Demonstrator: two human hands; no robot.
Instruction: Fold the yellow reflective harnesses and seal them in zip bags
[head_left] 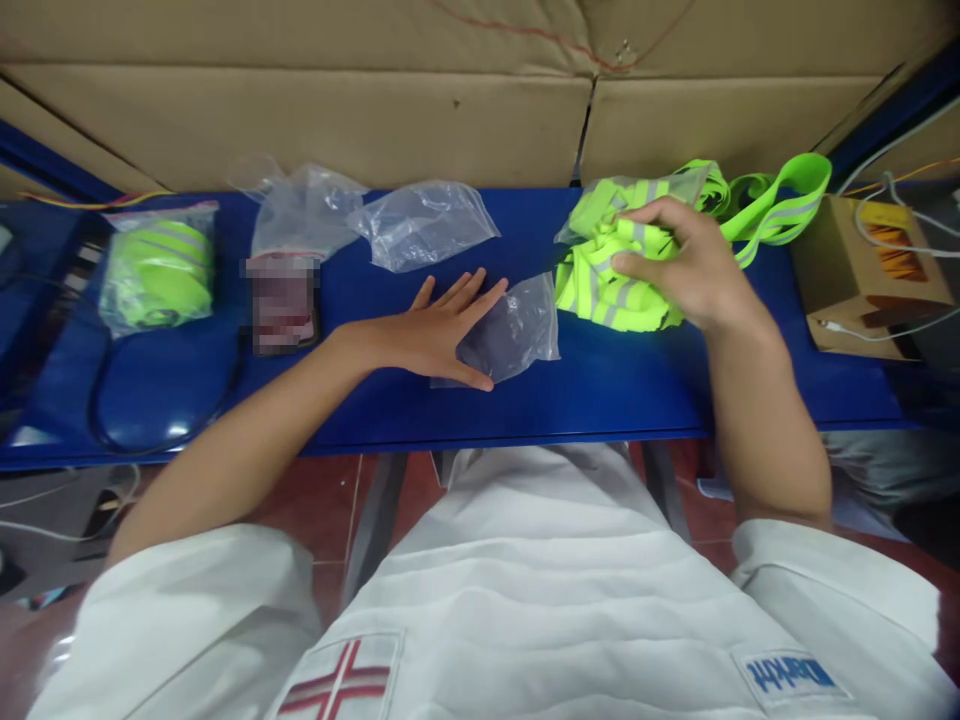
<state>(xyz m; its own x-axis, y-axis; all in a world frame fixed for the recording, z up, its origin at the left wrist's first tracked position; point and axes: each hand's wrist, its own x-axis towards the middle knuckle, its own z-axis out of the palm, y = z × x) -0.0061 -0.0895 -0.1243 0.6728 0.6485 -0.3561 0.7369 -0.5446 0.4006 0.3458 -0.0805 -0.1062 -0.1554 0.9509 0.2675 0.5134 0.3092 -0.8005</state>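
Note:
My left hand lies flat with its fingers spread, over a clear plastic bag on the blue table. At the right, my right hand reaches over a pile of neon yellow reflective straps. Its thumb and index finger are apart, with bright strap showing between them; a firm grip is not visible. Behind that hand, another clear bag lies partly over the straps. A loop of strap extends to the right of the pile.
Clear bags lie along the back of the blue table. A bagged yellow strap roll and a blurred-out phone-like object are at left. An open cardboard box and white cables stand at right. Cardboard lines the back.

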